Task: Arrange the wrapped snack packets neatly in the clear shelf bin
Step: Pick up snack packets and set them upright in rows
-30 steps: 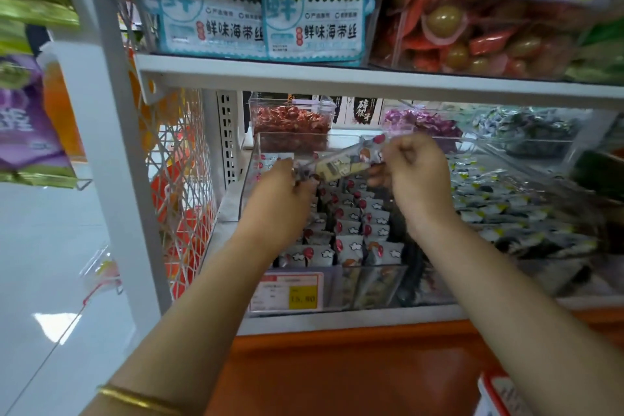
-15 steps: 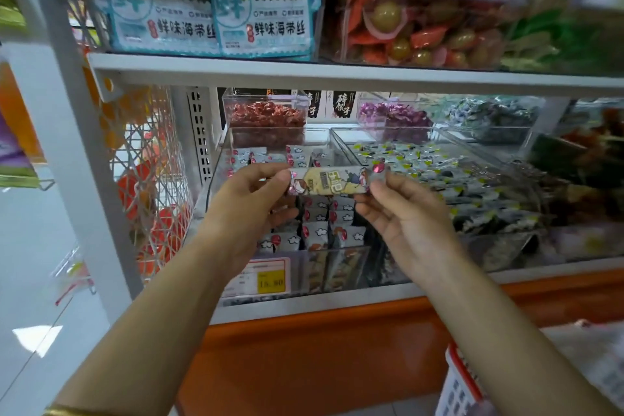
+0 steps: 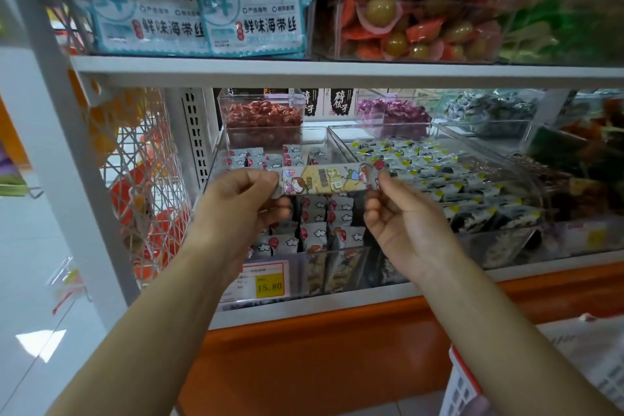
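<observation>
The left hand [image 3: 243, 203] and right hand [image 3: 405, 219] each pinch one end of a long, flat, cartoon-printed yellow and grey plastic snack packet [image 3: 324, 179], which stretches level between the two grips, each closed on it between thumb and forefinger. Just below and behind the grips sits the clear plastic shelf bin [image 3: 297, 262], where small white cloud-printed packets [image 3: 317, 216] stand in rows; a yellow price label [image 3: 268, 282] hangs under the left grip.

Light was bright and even, with a white glare patch on the floor [image 3: 40, 344]. The top right corner was smeared, and the goods on the shelf [image 3: 337, 73] there looked soft.
</observation>
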### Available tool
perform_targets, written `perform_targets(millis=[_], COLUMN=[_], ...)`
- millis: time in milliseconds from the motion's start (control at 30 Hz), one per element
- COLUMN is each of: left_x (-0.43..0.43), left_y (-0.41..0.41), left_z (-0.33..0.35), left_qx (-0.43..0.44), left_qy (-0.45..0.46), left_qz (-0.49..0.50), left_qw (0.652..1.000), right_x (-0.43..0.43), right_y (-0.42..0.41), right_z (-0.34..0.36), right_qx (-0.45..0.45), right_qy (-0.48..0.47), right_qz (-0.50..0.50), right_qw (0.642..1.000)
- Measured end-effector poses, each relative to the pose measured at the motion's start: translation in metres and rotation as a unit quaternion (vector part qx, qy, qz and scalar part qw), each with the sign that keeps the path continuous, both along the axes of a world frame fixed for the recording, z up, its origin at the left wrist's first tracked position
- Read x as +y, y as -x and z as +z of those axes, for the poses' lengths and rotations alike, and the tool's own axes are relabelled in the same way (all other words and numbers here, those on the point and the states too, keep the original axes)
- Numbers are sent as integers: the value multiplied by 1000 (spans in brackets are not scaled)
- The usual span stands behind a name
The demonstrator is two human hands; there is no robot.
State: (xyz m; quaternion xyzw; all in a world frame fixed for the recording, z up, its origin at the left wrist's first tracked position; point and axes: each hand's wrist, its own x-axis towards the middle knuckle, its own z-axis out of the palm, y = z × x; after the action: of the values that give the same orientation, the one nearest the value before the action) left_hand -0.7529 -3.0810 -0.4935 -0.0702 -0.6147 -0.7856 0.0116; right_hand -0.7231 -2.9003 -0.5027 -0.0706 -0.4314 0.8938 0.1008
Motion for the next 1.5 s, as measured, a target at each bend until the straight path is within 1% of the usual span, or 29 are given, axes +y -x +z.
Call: perform_targets(millis=[167,300,600,733,867,967,1067,1167,1233,1400,1500], left_x=[3,5,-3,-3,-4,-3,-2,-1,0,-1,-2], left_y=[-5,-5,-1,-1,-3,-4,-4,-5,-7,-10,-11], left_z=[3,5,6,5,6,5,4,4,3,4,6], left_qx=[-25,-37,-68,-71,-63,-31,-18,4,36,92,112], left_qy=[-19,-38,-79,-88,-74,-27,-5,29,71,157,194], left_qz=[-61,-78,-84,-87,-124,-115,-97,-88,-74,-64,-65], left_qw=[998,996,991,990,987,992,995,996,994,981,972], right_x=[2,3,8,9,9,8,8,7,6,7,7], right_y=[3,3,-1,0,0,1,1,0,0,0,0], right_z=[0,0,3,0,-4,-5,-5,-9,-11,-12,-11], right_qx=[-17,-12,48,61,87,90,108,125,139,149,132], right_qy=[67,103,66,12,-66,-98,-125,-249,-300,-368,-354], right_qz=[10,8,43,19,-24,-52,-47,-68,-87,-92,-96], right_qw=[998,995,996,998,994,990,985,958,940,913,921])
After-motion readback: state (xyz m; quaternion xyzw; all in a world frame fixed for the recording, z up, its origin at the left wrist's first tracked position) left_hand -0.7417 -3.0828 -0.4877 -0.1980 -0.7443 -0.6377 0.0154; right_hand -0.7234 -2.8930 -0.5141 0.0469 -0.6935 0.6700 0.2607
